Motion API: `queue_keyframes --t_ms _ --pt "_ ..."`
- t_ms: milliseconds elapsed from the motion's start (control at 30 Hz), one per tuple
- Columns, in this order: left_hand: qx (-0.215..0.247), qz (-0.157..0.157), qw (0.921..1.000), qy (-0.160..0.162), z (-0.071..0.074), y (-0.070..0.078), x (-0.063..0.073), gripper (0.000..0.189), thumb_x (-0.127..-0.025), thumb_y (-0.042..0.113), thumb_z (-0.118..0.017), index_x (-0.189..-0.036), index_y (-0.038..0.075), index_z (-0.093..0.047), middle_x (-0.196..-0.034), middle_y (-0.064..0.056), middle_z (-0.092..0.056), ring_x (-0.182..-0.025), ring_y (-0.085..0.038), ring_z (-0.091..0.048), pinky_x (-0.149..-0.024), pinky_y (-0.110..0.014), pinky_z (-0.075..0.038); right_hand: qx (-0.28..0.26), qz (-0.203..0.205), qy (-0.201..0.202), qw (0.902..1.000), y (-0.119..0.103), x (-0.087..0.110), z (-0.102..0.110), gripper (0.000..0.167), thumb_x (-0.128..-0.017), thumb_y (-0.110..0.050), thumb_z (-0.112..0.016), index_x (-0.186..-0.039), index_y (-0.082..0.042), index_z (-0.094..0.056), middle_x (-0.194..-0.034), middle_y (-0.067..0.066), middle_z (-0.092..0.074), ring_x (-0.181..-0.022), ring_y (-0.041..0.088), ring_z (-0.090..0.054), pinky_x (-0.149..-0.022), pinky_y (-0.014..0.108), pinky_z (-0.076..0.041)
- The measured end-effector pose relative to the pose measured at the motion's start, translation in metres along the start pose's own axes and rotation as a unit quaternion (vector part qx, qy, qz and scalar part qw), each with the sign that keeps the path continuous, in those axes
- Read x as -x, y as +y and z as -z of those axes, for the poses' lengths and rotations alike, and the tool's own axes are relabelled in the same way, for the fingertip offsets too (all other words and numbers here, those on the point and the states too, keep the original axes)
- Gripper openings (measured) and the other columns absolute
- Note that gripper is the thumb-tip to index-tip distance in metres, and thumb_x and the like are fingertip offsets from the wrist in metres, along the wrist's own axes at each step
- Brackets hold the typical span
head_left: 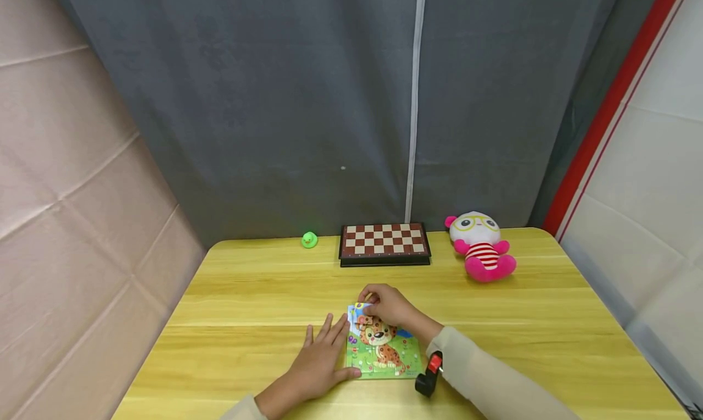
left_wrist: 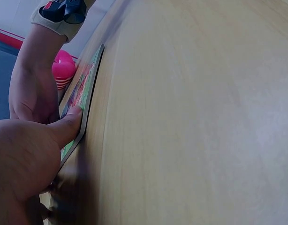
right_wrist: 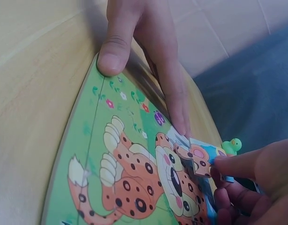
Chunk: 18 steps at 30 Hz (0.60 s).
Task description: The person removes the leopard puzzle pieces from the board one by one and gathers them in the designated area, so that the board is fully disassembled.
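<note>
A leopard jigsaw puzzle (head_left: 384, 354) on a thin board lies on the table. In the right wrist view, my right hand (right_wrist: 261, 180) pinches a puzzle piece (right_wrist: 199, 161) between thumb and fingers. That piece shows the leopard's ear and blue sky, and sits slightly raised over the board's upper left corner. My left hand (head_left: 321, 362) is spread on the table at the board's left side. Its thumb rests on the lower left corner, and its fingertips reach the left edge near the piece. In the left wrist view, the board (left_wrist: 91, 84) appears edge-on.
A folding chessboard (head_left: 384, 244) stands at the table's back, with a green toy duck (head_left: 309, 240) to its left and a pink-and-white plush toy (head_left: 482, 249) to its right. A grey curtain (head_left: 274, 115) hangs behind the wooden table (head_left: 241, 310).
</note>
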<state>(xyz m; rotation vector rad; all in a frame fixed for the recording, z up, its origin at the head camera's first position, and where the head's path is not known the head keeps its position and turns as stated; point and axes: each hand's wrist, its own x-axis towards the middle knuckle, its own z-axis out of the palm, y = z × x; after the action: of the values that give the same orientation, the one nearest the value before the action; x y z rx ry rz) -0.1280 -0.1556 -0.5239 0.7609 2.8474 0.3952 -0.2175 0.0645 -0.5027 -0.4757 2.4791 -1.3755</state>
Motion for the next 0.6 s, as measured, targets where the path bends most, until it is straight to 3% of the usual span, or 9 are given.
queue_keyframes --t_ms 600 --pt "0.005 0.003 1.0 -0.008 0.0 -0.001 -0.001 0.102 -0.092 0.075 -0.051 -0.163 0.005 -0.028 -0.173 -0.009 -0.016 -0.158 -0.041 -0.01 -0.116 -0.077 -0.014 -0.035 -0.007 0.006 0.9993 0.003 0.004 0.019 0.011 -0.099 -0.004 -0.066 -0.107 -0.009 -0.072 -0.093 0.006 -0.065 -0.079 0.019 -0.06 -0.066 0.032 -0.052"
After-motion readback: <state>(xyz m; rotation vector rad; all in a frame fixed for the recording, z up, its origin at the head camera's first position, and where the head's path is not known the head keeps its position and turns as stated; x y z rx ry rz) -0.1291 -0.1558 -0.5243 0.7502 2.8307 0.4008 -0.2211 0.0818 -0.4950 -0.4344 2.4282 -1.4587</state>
